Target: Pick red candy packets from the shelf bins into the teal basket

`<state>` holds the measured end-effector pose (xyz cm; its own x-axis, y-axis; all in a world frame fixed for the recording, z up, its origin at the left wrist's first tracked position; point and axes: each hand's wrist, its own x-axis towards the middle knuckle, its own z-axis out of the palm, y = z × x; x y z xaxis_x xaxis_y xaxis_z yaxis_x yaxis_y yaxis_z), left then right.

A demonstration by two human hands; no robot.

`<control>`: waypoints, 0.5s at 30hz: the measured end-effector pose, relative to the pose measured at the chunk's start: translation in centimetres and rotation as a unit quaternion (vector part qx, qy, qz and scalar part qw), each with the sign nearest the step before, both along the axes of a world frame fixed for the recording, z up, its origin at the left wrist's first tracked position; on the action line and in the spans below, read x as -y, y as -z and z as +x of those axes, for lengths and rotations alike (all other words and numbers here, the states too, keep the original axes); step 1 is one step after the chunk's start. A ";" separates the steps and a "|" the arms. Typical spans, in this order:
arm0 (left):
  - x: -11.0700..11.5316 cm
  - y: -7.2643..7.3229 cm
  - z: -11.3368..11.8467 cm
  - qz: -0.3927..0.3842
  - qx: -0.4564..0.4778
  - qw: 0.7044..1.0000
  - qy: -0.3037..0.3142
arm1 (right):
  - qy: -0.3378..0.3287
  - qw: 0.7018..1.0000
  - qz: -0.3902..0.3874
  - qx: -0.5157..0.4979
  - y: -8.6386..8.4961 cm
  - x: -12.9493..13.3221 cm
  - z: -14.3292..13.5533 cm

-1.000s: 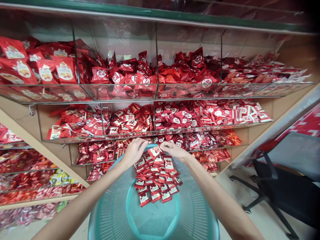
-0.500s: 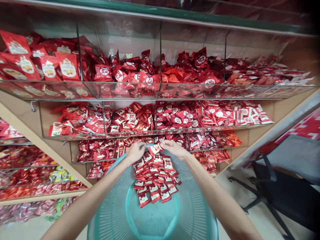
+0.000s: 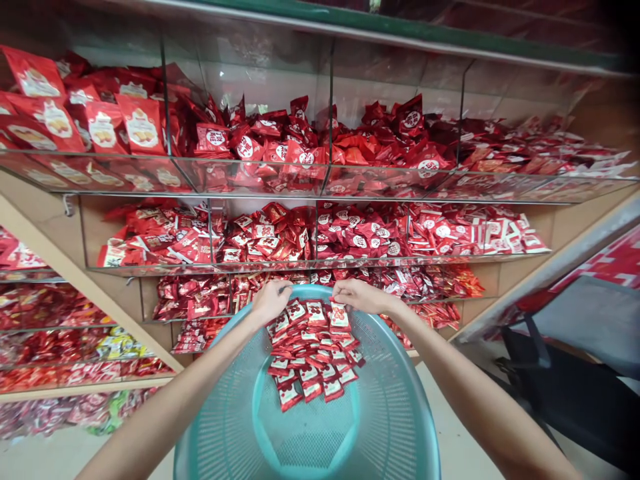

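A turquoise plastic basket [image 3: 400, 400] is tilted towards me, with a pile of small red-and-white snack packets [image 3: 310, 357] lying on its far inner side. My left hand [image 3: 271, 300] is closed at the far rim, left of the pile, its fingers curled over the edge. At the right of the rim, my right hand [image 3: 357, 295] pinches the top edge of one red-and-white packet [image 3: 340, 318]. That packet hangs just over the upper right of the pile. The fingertips of both hands are partly hidden.
Glass-fronted shelves [image 3: 250, 167] full of red packets rise behind the basket, split by dividers. More packets fill a shelf unit [image 3: 55, 347] on the left. A black office chair [image 3: 580, 393] stands at the right. The top shelf edge [image 3: 400, 30] juts out overhead.
My right hand has moved a little right, carrying the packet from between my hands to the pile's upper right. My left hand stays at the rim. The view has shifted slightly.
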<state>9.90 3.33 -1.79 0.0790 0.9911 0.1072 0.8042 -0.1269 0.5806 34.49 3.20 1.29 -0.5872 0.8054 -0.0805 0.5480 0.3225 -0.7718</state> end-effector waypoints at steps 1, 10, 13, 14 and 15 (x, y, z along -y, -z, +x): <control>0.0 0.0 0.0 0.001 0.004 1.000 0.002 | 0.001 0.999 0.028 0.037 -0.1 0.1 -0.3; 0.0 0.0 -0.8 0.009 0.034 0.999 -0.008 | 0.053 0.965 0.192 0.169 0.0 1.1 -3.9; 0.2 -0.1 -1.2 0.001 0.035 0.999 -0.018 | 0.058 0.958 0.230 0.161 1.1 1.2 -4.4; 0.3 -0.1 -1.2 0.000 0.036 0.999 -0.022 | 0.059 0.955 0.244 0.157 1.3 1.3 -4.5; 0.3 -0.2 -1.3 0.000 0.037 0.999 -0.025 | 0.058 0.952 0.258 0.154 1.4 1.4 -4.6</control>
<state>8.60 3.00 -1.61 0.0206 0.9936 0.1109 0.7649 -0.0870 0.6382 29.91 1.78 -0.09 -0.5040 0.8425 0.1900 0.7779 0.5384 -0.3240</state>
